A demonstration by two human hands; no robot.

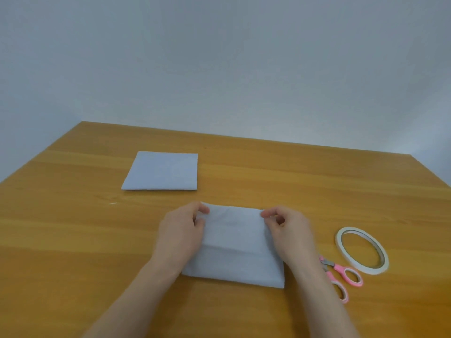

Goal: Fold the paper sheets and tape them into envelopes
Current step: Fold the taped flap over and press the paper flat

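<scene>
The fingers (pixel 203 210) of the left hand (pixel 181 234) are curled and pinch the far left corner of the folded white paper sheet (pixel 234 250). The fingers of the right hand (pixel 288 230) are curled too and pinch its far right corner. Both hands hold the top flap of the paper at its far edge.

The paper lies flat on the brown wooden worktop (pixel 73 240), near the front edge and about in the middle. A crease line runs across it, closer to the person.

The step in hand looks like folding this flap and lining it up. To do it well, both corners should move together, so the flap stays straight and does not go crooked. The side edges should sit right on top of the edges below. Then a finger can press along the fold, from the middle out to each side, to make it sharp. Paper is thin and bends easily, so a soft pull is enough.

A second folded white paper (pixel 161 172) rests flat toward the far left part of the worktop, well apart from the hands. The white ring of tape (pixel 341 242) lies by the right edge. The pink-handled scissors (pixel 341 272) lie just beside it, partly under the right arm, ready for the taping.
</scene>
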